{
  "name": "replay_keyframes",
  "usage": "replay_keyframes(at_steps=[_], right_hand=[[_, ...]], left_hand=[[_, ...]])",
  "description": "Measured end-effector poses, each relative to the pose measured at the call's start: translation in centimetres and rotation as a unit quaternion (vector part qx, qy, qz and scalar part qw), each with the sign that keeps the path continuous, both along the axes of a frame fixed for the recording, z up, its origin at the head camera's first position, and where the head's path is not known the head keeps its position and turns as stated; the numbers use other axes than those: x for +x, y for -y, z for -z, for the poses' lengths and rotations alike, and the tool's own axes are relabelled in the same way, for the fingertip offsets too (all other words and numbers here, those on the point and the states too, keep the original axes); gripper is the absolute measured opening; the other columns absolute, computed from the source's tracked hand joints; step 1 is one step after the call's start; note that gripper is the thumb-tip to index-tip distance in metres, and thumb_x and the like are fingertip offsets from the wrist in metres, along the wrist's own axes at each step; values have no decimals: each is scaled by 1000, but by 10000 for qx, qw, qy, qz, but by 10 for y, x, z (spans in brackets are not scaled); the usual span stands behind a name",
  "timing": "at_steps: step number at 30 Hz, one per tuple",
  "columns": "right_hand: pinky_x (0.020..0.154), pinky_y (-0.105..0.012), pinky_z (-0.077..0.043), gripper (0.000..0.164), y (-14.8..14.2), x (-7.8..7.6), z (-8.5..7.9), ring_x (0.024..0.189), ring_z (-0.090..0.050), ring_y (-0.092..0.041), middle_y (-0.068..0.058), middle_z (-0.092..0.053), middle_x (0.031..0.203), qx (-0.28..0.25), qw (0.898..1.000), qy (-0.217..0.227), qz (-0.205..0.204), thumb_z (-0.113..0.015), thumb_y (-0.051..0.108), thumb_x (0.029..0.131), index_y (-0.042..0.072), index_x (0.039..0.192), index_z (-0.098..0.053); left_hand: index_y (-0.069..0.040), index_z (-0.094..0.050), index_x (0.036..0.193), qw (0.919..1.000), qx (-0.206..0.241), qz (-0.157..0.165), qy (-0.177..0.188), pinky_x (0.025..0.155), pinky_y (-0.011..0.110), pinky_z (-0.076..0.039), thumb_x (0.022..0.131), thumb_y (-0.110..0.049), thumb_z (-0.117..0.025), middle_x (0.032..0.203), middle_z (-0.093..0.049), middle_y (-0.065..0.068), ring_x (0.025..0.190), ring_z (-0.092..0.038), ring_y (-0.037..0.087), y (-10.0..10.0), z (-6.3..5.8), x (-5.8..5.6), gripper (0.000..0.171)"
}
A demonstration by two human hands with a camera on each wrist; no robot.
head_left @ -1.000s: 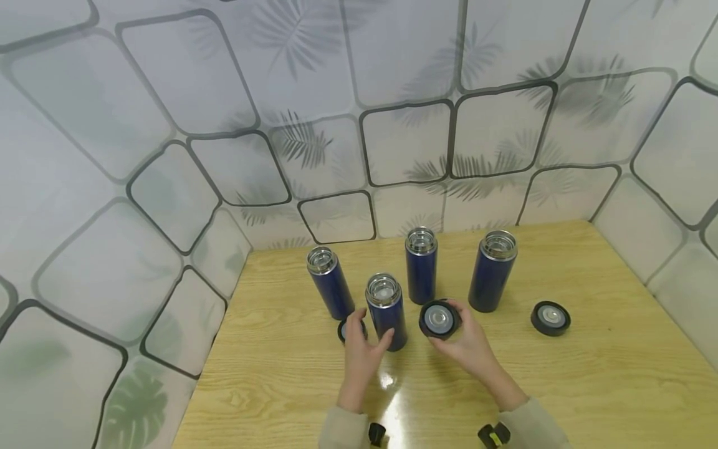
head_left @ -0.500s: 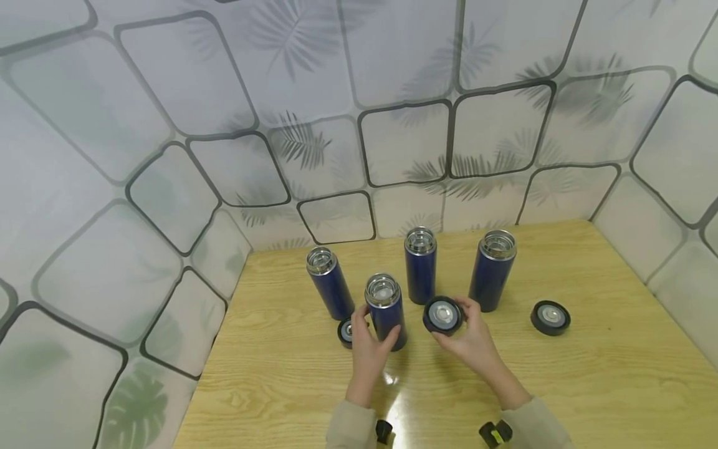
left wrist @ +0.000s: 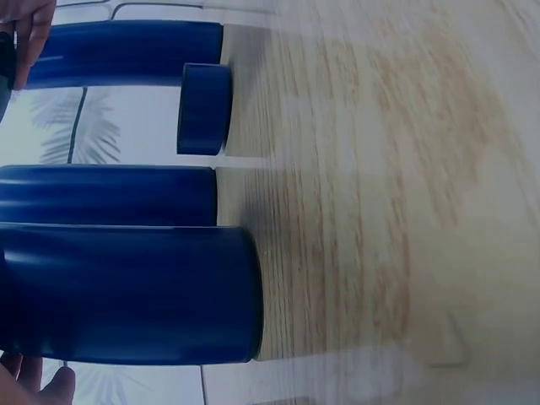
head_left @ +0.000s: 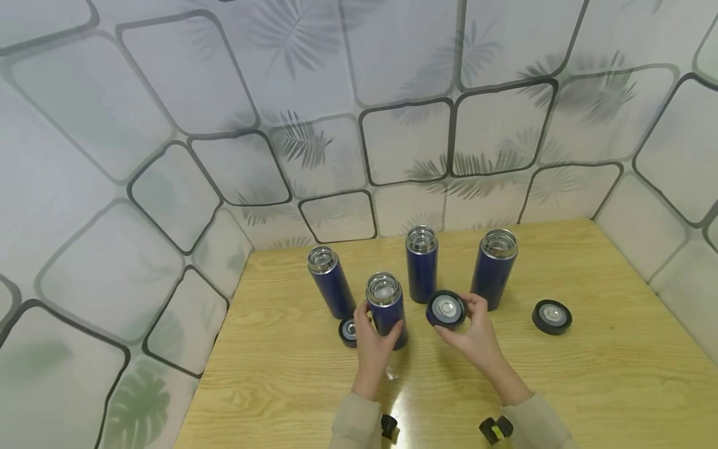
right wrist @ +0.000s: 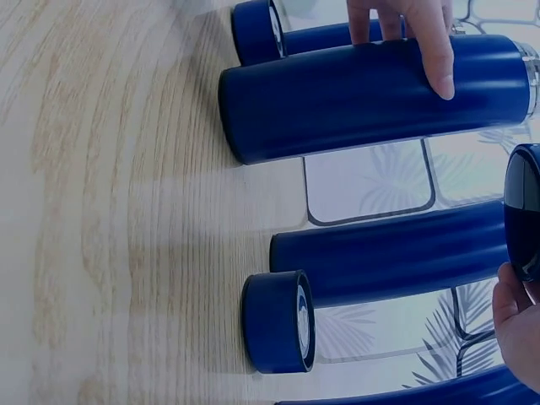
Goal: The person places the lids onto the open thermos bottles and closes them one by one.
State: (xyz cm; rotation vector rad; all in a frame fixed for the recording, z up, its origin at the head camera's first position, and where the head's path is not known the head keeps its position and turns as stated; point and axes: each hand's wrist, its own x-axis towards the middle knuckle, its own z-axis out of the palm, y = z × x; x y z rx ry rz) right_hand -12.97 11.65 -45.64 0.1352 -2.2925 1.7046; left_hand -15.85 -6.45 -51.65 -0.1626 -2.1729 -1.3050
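A dark blue thermos bottle [head_left: 386,315], open-mouthed with a steel neck, stands upright at the front of a group. My left hand [head_left: 373,354] grips its lower body, thumb on the right side and fingers on the left; the thumb [right wrist: 440,76] also lies along the bottle in the right wrist view. To its right, my right hand [head_left: 475,337] pinches a black-rimmed lid [head_left: 446,309] by the edge, underside towards the head camera. That lid is held above table height, beside the front bottle's body. In the right wrist view the lid [right wrist: 525,211] shows at the right edge.
Three more uncapped blue bottles stand behind: left [head_left: 331,287], middle [head_left: 422,268] and right [head_left: 492,274]. One lid [head_left: 349,330] lies left of the front bottle, and another lid [head_left: 552,317] lies at the right. A patterned wall [head_left: 404,143] borders the wooden table [head_left: 269,386].
My left hand has moved slightly right and closed round the front bottle. My right hand has carried the lid a little right and away from me. The bottles stay in place.
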Motion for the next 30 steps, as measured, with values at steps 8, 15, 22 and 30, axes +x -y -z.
replay_keyframes(at_steps=[8,15,22,30], right_hand=[[89,-23,-33,73,-7,-7,14,99,-46,-21,-21,-51,106,-11,9999,-116,-18,-76,-2,62,-10,116,-28],[94,-45,-30,71,-8,-8,11,104,-43,-28,-20,-45,112,-243,9996,-72,-144,-74,-3,64,-9,117,-28],[97,-23,-27,69,-9,-10,7,111,-41,-31,-18,-42,115,-316,9991,-117,-268,-73,-4,66,-9,118,-28],[97,-33,-30,68,-9,-12,-1,110,-43,-24,-21,-44,114,-526,9976,-141,-418,-71,-6,67,-9,118,-27]], left_hand=[[0,-38,119,9999,-50,-36,128,77,38,-44,62,-19,-80,109,-44,13,99,-45,24,-2,2,-2,74],[-2,-39,118,9995,128,-34,302,79,38,-44,62,-21,-80,109,-44,11,100,-45,24,-2,2,-4,72],[-1,-40,117,9993,132,54,347,79,38,-45,61,-19,-81,108,-46,12,101,-47,25,1,-1,-5,71],[2,-40,116,9979,247,330,508,81,39,-45,62,-17,-80,109,-47,13,102,-47,28,5,-5,-5,70]])
